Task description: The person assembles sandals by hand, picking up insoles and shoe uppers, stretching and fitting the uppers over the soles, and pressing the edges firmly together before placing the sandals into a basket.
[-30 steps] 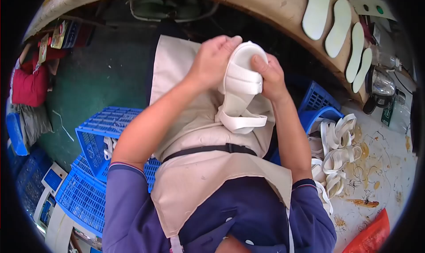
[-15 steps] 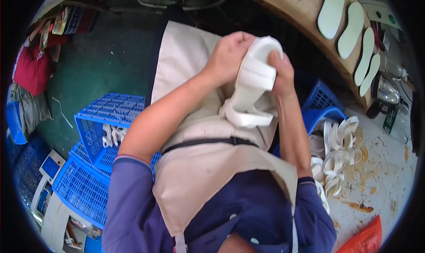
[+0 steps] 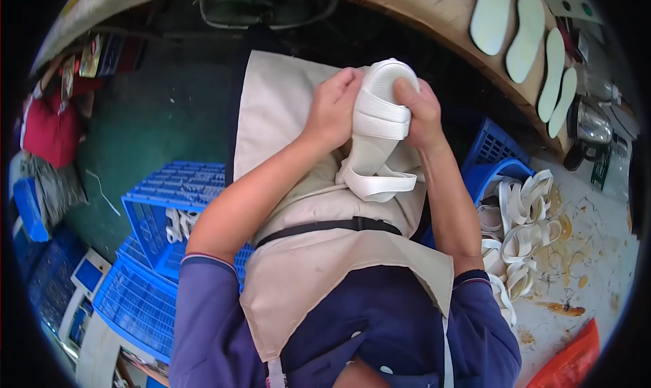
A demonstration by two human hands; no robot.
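Observation:
A white sandal (image 3: 383,125) is held above my lap, its toe end pointing away from me and its footbed turned up toward the camera. My left hand (image 3: 333,111) grips the sandal's left edge near the toe, fingers curled; its fingertips are partly hidden. On the other side, my right hand (image 3: 423,114) is closed round the toe, with the thumb pressed onto the footbed in front of the wide strap. The heel strap end hangs over the beige apron (image 3: 285,93) on my lap.
Several pale insoles (image 3: 525,36) lie on the curved wooden table (image 3: 434,11) ahead on the right. White sandals (image 3: 519,218) are piled at my right beside a blue basket (image 3: 498,147). Blue crates (image 3: 139,296) stand at my left. A red bag (image 3: 566,361) lies at lower right.
The sandal has tilted so that more of its footbed and wide strap faces me. Both hands stay on it. My left hand sits slightly lower and farther left, and the whole view has shifted a little.

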